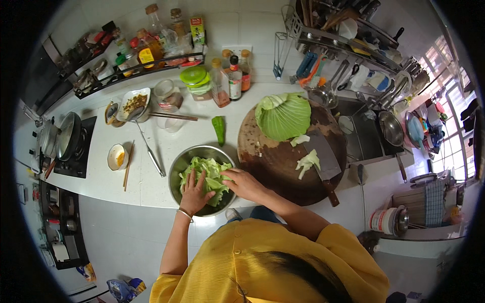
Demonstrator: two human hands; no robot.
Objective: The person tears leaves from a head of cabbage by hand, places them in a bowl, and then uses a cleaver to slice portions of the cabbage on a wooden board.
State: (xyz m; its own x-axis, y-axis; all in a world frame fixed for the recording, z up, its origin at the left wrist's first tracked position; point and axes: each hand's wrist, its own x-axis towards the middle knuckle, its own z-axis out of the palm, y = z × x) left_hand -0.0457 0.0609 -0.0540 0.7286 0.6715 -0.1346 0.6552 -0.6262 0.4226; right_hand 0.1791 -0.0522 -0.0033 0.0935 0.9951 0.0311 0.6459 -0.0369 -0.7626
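Observation:
Torn green cabbage leaves lie in a stainless steel bowl at the counter's front edge. My left hand rests on the leaves with its fingers spread. At the bowl's right side, my right hand touches the leaves with bent fingers; whether it grips any cannot be told. To the right, a round wooden chopping board bears a large piece of cabbage, small leaf scraps and a cleaver with a wooden handle. A green pepper lies behind the bowl.
A ladle, chopsticks and a small bowl are on the counter at left. Behind stand a dish of brown food, lidded containers and bottles. A gas stove is far left, a sink right.

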